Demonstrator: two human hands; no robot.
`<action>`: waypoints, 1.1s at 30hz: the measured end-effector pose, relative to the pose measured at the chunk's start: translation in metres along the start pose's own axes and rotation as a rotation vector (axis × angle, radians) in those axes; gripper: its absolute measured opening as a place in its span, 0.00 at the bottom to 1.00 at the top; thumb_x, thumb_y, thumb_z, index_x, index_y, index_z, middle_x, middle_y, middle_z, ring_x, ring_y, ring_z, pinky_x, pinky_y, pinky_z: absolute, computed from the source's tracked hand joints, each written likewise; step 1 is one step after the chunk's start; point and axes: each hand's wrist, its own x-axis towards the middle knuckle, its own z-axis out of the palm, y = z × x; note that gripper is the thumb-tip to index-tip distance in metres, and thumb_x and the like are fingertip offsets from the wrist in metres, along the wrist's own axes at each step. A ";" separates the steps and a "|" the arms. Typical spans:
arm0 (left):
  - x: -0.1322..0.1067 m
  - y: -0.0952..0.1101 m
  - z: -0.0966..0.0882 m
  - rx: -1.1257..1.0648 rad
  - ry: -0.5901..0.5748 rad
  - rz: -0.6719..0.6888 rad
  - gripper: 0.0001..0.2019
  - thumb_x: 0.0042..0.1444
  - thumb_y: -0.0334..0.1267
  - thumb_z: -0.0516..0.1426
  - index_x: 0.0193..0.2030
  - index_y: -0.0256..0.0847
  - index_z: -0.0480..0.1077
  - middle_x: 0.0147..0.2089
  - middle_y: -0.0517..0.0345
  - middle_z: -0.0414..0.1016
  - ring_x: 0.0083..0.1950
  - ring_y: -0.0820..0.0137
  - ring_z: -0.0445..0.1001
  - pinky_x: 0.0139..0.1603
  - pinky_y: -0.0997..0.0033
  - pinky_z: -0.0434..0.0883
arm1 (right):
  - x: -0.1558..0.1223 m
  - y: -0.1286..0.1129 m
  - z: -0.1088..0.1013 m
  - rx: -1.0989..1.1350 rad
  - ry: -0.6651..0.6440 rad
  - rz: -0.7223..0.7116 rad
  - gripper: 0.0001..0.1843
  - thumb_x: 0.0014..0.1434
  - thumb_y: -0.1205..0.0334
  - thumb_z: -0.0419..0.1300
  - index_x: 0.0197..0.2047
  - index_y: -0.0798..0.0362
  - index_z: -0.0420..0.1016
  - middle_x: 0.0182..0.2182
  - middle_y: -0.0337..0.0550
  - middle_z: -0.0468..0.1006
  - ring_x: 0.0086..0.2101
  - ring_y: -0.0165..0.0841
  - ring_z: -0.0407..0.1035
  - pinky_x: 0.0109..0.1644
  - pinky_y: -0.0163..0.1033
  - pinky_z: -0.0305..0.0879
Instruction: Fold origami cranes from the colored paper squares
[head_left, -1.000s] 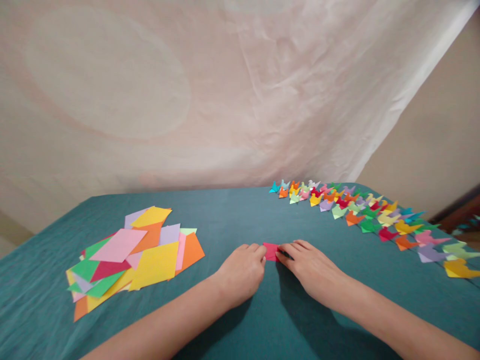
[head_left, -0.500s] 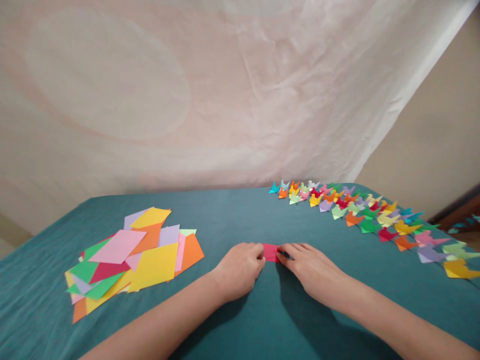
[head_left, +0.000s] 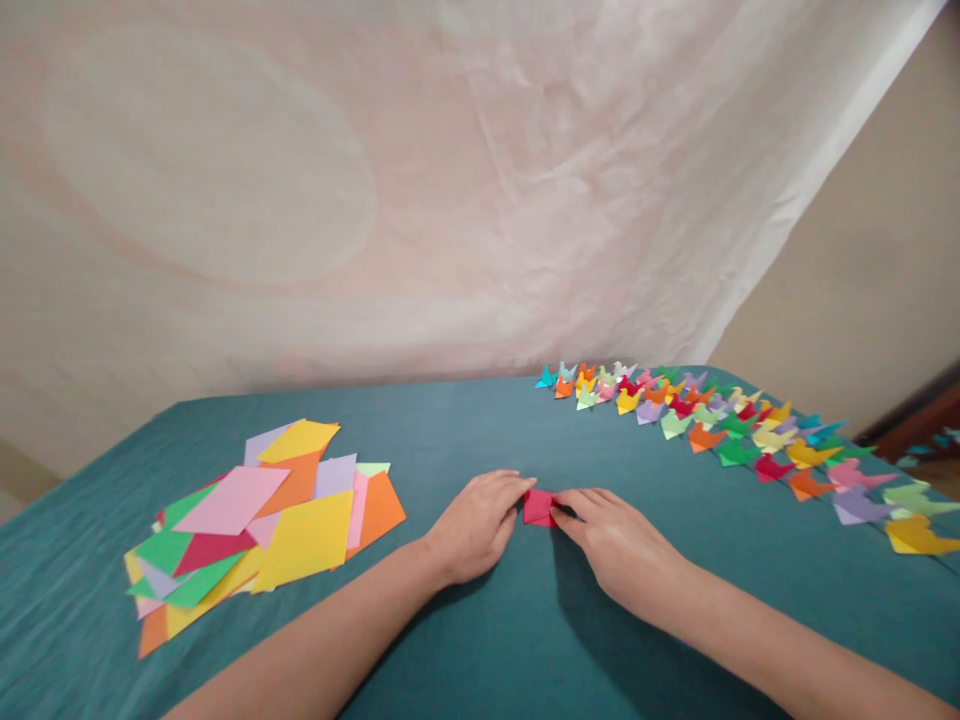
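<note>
A small folded piece of red paper (head_left: 538, 508) lies on the teal cloth between my two hands, a crease showing across it. My right hand (head_left: 611, 535) pinches its right edge between thumb and fingers. From the other side, my left hand (head_left: 476, 528) reaches in with its fingers stretched out, fingertips at the paper's upper left corner. The left thumb is apart from those fingers, lower down, and does not appear to grip the paper.
Loose coloured paper sheets (head_left: 304, 540) lie in an overlapping pile on the left of the cloth-covered table (head_left: 450, 430). Rows of small folded paper birds (head_left: 739, 452) run along the right side to the back. A pale curtain (head_left: 420, 200) hangs behind.
My left hand has loosened from its curled hold on the paper's left side, and its fingers have stretched forward to the upper corner. More of the red paper shows. My right hand stays nearly in place.
</note>
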 end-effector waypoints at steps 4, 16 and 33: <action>0.000 0.003 -0.002 -0.005 0.023 -0.003 0.22 0.57 0.27 0.48 0.59 0.38 0.59 0.57 0.50 0.65 0.58 0.67 0.61 0.60 0.59 0.59 | 0.000 -0.003 0.006 0.004 0.060 0.036 0.17 0.55 0.76 0.51 0.45 0.55 0.74 0.41 0.48 0.74 0.42 0.37 0.66 0.47 0.43 0.59; 0.003 0.007 -0.007 -0.028 0.020 0.050 0.17 0.58 0.28 0.50 0.55 0.41 0.64 0.49 0.53 0.69 0.50 0.68 0.65 0.53 0.65 0.64 | 0.000 -0.023 0.005 0.074 0.138 0.210 0.13 0.59 0.55 0.55 0.43 0.53 0.74 0.35 0.46 0.71 0.38 0.39 0.64 0.43 0.45 0.58; 0.003 0.005 -0.009 0.080 0.030 0.126 0.09 0.61 0.34 0.50 0.40 0.43 0.72 0.42 0.56 0.72 0.47 0.70 0.67 0.47 0.69 0.63 | 0.004 -0.016 0.011 0.136 0.221 0.111 0.12 0.62 0.65 0.51 0.46 0.52 0.73 0.38 0.45 0.74 0.39 0.36 0.66 0.46 0.43 0.58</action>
